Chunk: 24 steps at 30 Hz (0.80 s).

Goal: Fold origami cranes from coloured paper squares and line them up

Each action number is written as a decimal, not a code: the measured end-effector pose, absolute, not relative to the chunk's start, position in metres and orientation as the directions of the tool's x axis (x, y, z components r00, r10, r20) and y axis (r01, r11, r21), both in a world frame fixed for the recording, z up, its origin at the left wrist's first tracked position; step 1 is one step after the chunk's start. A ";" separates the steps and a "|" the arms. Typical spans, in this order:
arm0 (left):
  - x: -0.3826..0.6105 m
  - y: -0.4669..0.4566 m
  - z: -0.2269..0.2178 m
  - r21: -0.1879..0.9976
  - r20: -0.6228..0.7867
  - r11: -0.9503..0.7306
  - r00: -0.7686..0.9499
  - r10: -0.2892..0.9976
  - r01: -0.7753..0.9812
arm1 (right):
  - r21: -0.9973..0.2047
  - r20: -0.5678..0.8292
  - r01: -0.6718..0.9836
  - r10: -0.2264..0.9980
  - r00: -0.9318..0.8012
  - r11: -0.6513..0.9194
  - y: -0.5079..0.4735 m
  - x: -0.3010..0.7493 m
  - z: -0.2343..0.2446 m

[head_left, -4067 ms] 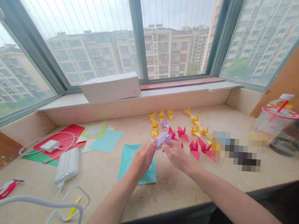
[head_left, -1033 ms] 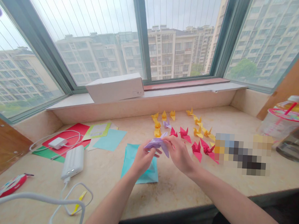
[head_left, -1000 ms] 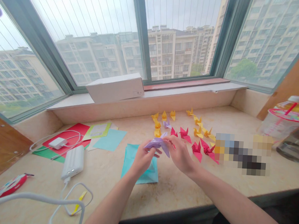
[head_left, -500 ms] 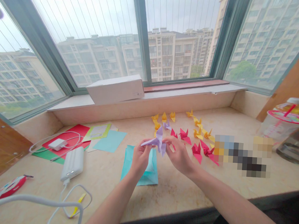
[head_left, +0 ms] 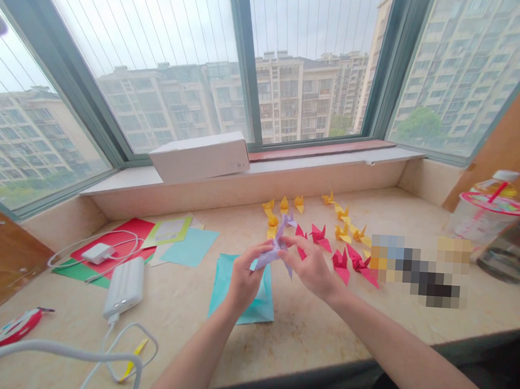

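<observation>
The lilac paper bird [head_left: 269, 256], mid-frame, probably wants light pressure where my left hand [head_left: 245, 277] and right hand [head_left: 310, 268] pinch it, lest it crumple.

The left hand [head_left: 245, 278] and the right hand [head_left: 311, 265] pinch a lilac crane [head_left: 268, 258] between them, above the worktop [head_left: 295, 340]. Under the left hand lies a turquoise packet [head_left: 262, 305]. Beyond the hands stand yellow cranes [head_left: 284, 205], with a second lilac crane [head_left: 290, 220] near them; red cranes [head_left: 340, 265] sit closer. Off to the left, a power bank [head_left: 124, 289] lies beside coloured sheets [head_left: 190, 247]. A white box [head_left: 200, 158] rests on the ledge [head_left: 310, 160], and a cup [head_left: 487, 220] stands far right.
</observation>
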<state>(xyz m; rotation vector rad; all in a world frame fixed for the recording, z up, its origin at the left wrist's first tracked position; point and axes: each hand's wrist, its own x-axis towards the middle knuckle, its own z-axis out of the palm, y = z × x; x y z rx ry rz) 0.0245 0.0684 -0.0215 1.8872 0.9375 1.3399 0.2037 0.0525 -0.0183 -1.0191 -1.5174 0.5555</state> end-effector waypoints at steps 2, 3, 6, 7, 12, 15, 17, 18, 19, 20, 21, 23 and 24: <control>0.024 0.069 -0.022 0.829 0.491 -0.531 0.225 0.842 0.177 | -0.798 0.557 0.296 0.830 0.029 0.525 0.052 0.204 -0.018; 0.024 0.070 -0.021 0.835 0.481 -0.522 0.229 0.846 0.174 | -0.785 0.569 0.311 0.822 0.022 0.535 0.052 0.204 -0.018; 0.024 0.071 -0.020 0.876 0.423 -0.465 0.257 0.869 0.127 | -0.713 0.628 0.398 0.778 -0.006 0.578 0.053 0.205 -0.023; 0.024 0.072 -0.019 0.895 0.397 -0.435 0.267 0.878 0.102 | -0.678 0.651 0.431 0.759 -0.023 0.595 0.054 0.205 -0.025; 0.025 0.073 -0.015 0.958 0.268 -0.284 0.255 0.929 0.029 | -0.521 0.734 0.563 0.673 -0.087 0.641 0.055 0.206 -0.033; 0.023 0.074 -0.014 0.980 0.197 -0.181 0.273 0.942 -0.083 | -0.450 0.762 0.621 0.638 -0.107 0.642 0.054 0.207 -0.031; 0.022 0.074 -0.014 0.976 0.178 -0.122 0.338 0.924 -0.179 | -0.405 0.776 0.649 0.618 -0.129 0.644 0.053 0.208 -0.028; 0.022 0.074 -0.014 0.973 0.186 -0.121 0.360 0.914 -0.196 | -0.381 0.782 0.662 0.607 -0.142 0.646 0.053 0.208 -0.027; 0.023 0.073 -0.015 0.972 0.204 -0.144 0.363 0.909 -0.186 | -0.355 0.791 0.672 0.592 -0.154 0.650 0.052 0.208 -0.027; 0.023 0.073 -0.015 0.970 0.230 -0.186 0.344 0.910 -0.157 | -0.326 0.801 0.681 0.574 -0.168 0.655 0.052 0.207 -0.026; 0.025 0.072 -0.016 0.964 0.261 -0.233 0.308 0.915 -0.125 | -0.295 0.809 0.690 0.557 -0.187 0.661 0.051 0.207 -0.026; 0.029 0.070 -0.017 0.950 0.312 -0.299 0.234 0.921 -0.090 | -0.226 0.819 0.709 0.524 -0.233 0.668 0.049 0.205 -0.026; 0.031 0.068 -0.018 0.946 0.324 -0.312 0.213 0.922 -0.090 | -0.189 0.820 0.717 0.509 -0.261 0.671 0.047 0.205 -0.025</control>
